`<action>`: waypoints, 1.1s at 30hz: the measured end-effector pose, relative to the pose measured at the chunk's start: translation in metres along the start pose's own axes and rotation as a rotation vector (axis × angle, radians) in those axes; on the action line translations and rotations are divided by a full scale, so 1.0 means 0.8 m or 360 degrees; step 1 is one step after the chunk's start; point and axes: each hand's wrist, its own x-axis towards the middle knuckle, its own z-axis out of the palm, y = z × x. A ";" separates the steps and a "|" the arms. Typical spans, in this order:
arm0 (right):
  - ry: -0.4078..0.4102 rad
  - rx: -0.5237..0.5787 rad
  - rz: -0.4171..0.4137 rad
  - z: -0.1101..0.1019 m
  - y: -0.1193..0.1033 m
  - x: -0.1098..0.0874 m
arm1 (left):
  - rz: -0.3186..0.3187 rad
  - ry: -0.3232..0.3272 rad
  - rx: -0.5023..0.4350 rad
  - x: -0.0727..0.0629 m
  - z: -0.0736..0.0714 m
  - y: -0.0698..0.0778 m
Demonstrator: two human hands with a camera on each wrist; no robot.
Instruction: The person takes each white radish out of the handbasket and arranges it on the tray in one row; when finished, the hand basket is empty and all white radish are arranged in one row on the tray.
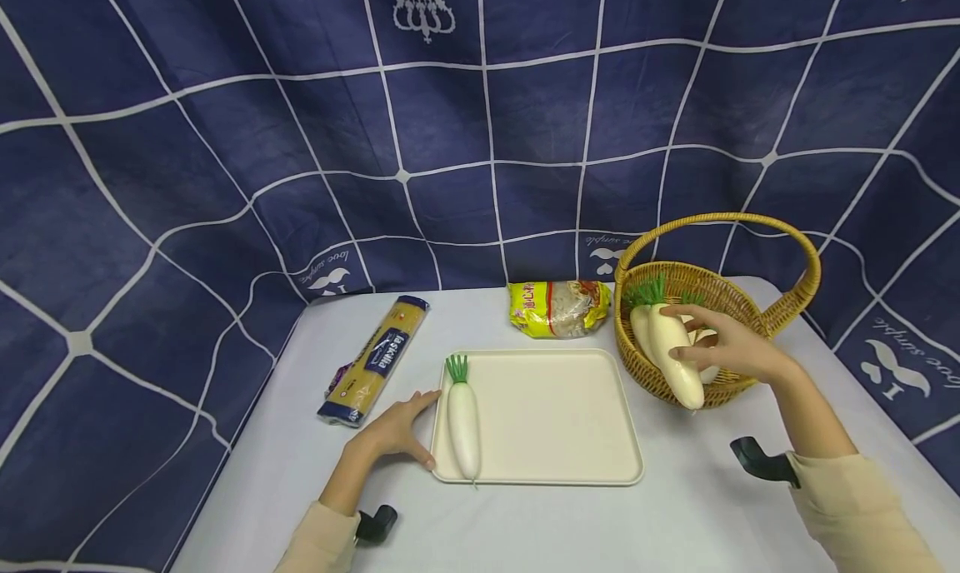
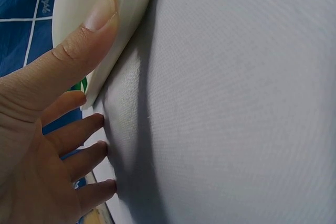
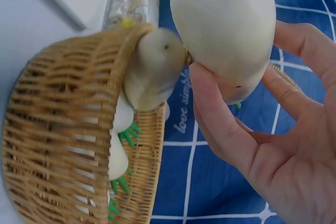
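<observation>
My right hand (image 1: 731,344) grips a white radish (image 1: 672,352) with green leaf stubs, tilted over the wicker basket (image 1: 791,311); the radish's rounded end fills the top of the right wrist view. More white radishes (image 3: 118,156) lie inside the basket, partly hidden by its wall. At the left side of the cream tray (image 1: 555,415), my left hand (image 1: 397,430) has its fingers spread, thumb and fingertips right at the rim. One white radish (image 1: 463,427) lies lengthwise along the tray's left side, leaves pointing away from me.
Left of the tray lies a pack of spaghetti (image 1: 375,361), with a bit of purple packaging showing under it. Behind the tray sits a yellow food bag (image 1: 558,309). The basket's tall handle (image 1: 720,217) arches over it. A blue checked curtain (image 1: 450,140) closes off the back.
</observation>
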 end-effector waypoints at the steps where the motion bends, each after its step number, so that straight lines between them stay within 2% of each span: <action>1: -0.0005 -0.0006 0.0003 0.002 -0.001 0.000 | 0.0004 0.0000 0.0000 0.000 0.000 0.000; 8: -0.0030 -0.0038 -0.0100 0.018 -0.014 0.002 | 0.0010 0.0000 -0.0008 -0.001 -0.001 0.000; 15: 0.0004 -0.0012 -0.0106 0.034 -0.020 0.002 | 0.0016 0.0003 -0.0004 -0.001 0.000 0.000; 22: -0.0032 0.0095 -0.0117 0.044 -0.024 0.005 | 0.0013 0.0001 -0.0001 -0.001 -0.001 -0.001; 33: -0.0112 0.0198 -0.0164 0.068 -0.024 0.024 | -0.0013 0.0002 0.0002 -0.002 0.000 -0.001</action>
